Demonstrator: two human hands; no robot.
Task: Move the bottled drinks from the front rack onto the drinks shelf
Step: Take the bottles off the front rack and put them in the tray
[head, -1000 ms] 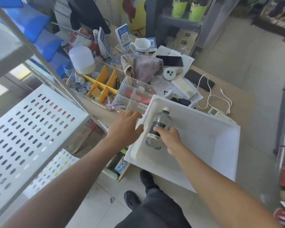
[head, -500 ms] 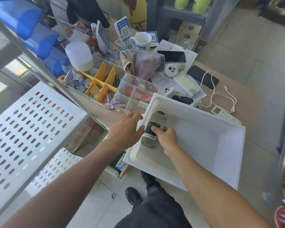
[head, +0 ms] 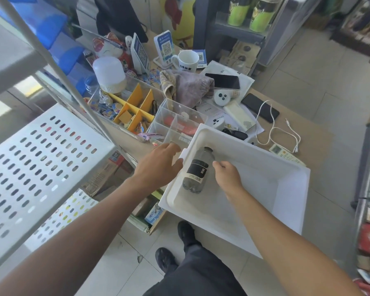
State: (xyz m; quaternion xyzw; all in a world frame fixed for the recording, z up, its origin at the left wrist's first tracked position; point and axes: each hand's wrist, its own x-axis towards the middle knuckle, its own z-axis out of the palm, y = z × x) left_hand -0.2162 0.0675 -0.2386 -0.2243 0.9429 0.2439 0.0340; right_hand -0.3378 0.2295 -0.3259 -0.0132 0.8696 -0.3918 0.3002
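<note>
In the head view, the clear plastic bottle with a black label (head: pixel 198 170) lies on its side on the floor of the white rectangular plastic tub (head: pixel 265 161), close to the tub's left wall. Its long axis goes from the dark cap, which points to the far wall, down to the base, which points to the near-left corner. Your right hand (head: pixel 228 178) is inside the tub just beside the bottle, on its right side; the fingers are loosely curled and grasp nothing, though the fingertips may touch the bottle's upper part. Your left hand (head: pixel 158 166) rests on the rim at the tub's left edge, with relaxed fingers. The tub stands on the near corner of the brown desk (head: pixel 320 139). I judge the right hand is nearer, so you should close it across the bottle's middle, from the right.
</note>
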